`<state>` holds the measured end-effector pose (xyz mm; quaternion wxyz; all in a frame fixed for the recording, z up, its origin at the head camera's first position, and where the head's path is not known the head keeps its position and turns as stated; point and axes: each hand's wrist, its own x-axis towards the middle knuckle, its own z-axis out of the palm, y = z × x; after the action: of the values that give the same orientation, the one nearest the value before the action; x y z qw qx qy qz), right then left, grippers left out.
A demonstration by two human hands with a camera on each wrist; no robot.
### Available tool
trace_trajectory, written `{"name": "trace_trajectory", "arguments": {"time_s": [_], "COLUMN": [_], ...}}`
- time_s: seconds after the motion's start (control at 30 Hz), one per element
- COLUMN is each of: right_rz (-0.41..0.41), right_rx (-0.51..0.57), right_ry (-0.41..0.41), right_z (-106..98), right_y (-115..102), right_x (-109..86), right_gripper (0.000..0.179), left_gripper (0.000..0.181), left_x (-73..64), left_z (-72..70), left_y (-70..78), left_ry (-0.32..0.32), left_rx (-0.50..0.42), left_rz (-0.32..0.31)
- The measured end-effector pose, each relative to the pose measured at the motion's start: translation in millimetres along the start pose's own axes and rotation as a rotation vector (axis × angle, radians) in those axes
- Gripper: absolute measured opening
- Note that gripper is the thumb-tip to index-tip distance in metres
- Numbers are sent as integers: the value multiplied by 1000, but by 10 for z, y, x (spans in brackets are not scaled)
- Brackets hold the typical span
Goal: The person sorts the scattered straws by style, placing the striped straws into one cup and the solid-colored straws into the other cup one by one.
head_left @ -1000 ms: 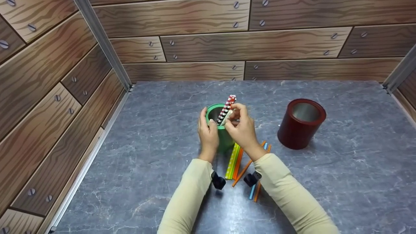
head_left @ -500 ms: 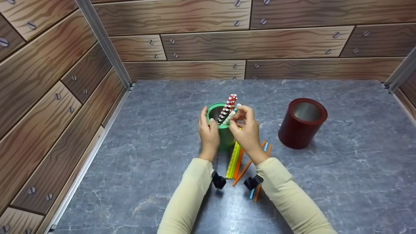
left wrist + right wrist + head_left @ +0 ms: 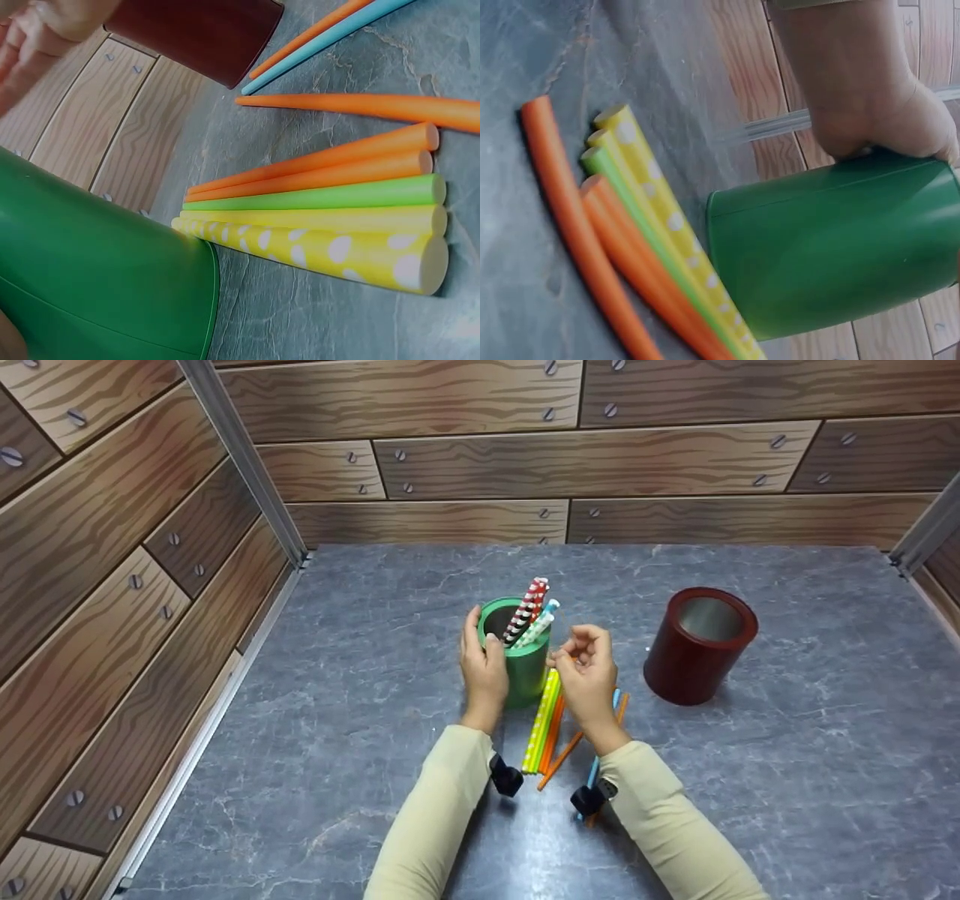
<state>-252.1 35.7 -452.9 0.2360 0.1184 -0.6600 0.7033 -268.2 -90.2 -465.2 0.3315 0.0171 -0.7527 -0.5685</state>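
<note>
My left hand (image 3: pixel 484 671) grips the side of a green cylindrical cup (image 3: pixel 525 679), thumb at the rim. Several patterned paper straws (image 3: pixel 527 609) lean in the cup: red-and-white and black-and-white striped ones, plus white-and-green straws (image 3: pixel 535 630) with a light blue one among them. To the right of the cup my right hand (image 3: pixel 589 671) hovers with loosely bent fingers, nothing visible between them. Below it lie yellow dotted straws (image 3: pixel 345 251), a lime green straw (image 3: pixel 337 193) and orange straws (image 3: pixel 330 154) side by side, their far ends near the cup's base.
A dark red cup (image 3: pixel 688 660) stands to the right. A separate orange straw (image 3: pixel 561 761) lies aslant near a blue straw (image 3: pixel 337 30) and another orange straw (image 3: pixel 315 34). Wood-patterned walls (image 3: pixel 480 465) border the grey marbled table (image 3: pixel 360 675) at the back and sides.
My right hand has let go of the white-and-green and blue straws, now leaning in the green cup. It has moved right and toward me. My left hand stays on the cup.
</note>
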Motion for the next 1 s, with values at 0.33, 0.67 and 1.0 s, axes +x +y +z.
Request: {"name": "trace_trajectory", "arguments": {"time_s": [0.33,0.67,1.0], "right_rz": [380,388,464], "right_rx": [-525,-739,-781], "right_ry": [-261,-382,-450], "right_z": [-77,-97,-82], "right_y": [181,360,425], "right_x": [29,5,17], "right_gripper": [40,52,62], "left_gripper": [47,48,48], "left_x": [22,11,4], "left_z": [-3,5,-4], "left_y": [-11,-10,8], "left_ry": [8,-10,-11], "left_rx": [-13,-18,-9], "left_rz": [-3,-11,-23]}}
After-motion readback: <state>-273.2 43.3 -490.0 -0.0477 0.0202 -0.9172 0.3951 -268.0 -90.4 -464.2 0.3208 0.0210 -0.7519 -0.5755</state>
